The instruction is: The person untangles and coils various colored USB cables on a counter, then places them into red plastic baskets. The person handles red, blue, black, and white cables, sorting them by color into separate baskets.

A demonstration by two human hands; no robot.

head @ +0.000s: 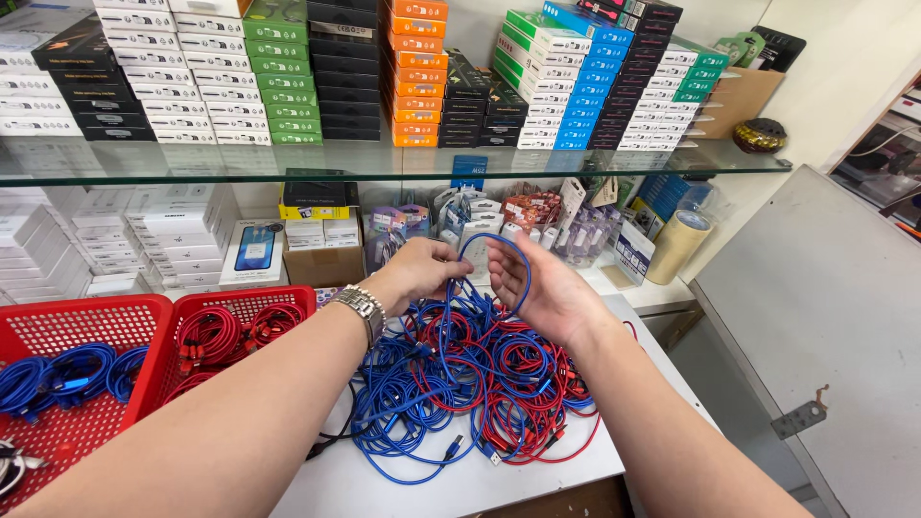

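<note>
Blue cable (499, 251): 1 strand, lifted above the cable pile (470, 384), looped between both hands.
Left hand (417, 273): closed, pinching the strand above the pile's left half; metal watch bracelet at wrist.
Right hand (547, 288): palm open, fingers loosely curled, loop draped over it, above the pile's right half.
Cable pile: tangled blue and red cables, on white tabletop (384, 484).
2 red baskets (144, 317): left of the pile, holding coiled blue and red cables.
Glass shelf (384, 163): behind and above the pile, stacked with boxes.
Handling, judged: light, limp, smooth-jacketed; likely to snag in the tangle; best gripped near a plug end.
</note>
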